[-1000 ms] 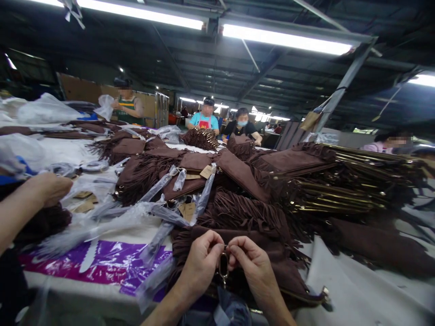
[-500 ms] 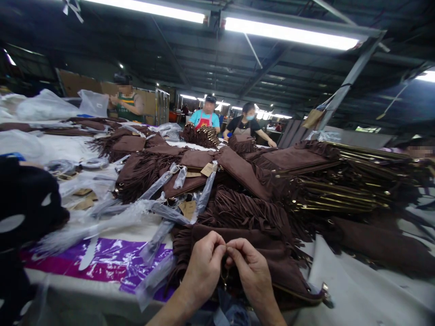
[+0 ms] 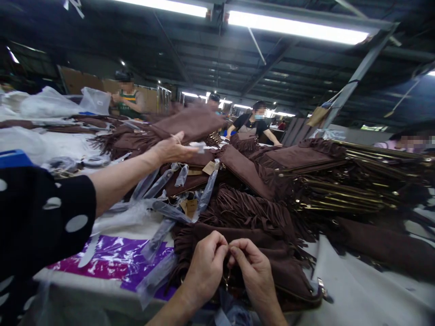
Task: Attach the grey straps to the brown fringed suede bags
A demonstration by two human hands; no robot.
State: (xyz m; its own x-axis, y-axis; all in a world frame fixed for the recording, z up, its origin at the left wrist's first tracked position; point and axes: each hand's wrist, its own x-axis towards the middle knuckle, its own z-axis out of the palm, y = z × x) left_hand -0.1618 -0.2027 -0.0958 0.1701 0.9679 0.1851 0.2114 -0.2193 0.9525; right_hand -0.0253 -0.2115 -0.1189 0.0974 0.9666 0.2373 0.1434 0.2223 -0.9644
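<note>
Two hands: left hand and right hand, fingers pinched together, apparently on a gold clasp, before a brown bag; a slack pinch could drop it, or fringe snag it.

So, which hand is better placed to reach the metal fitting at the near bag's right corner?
Probably the right hand: it is nearer the metal fitting; the left hand would have to cross over. Both look occupied.

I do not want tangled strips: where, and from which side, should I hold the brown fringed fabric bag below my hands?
Perhaps the zipped right corner, from the right: it juts beyond your right hand, while fringe lies at left.
</note>
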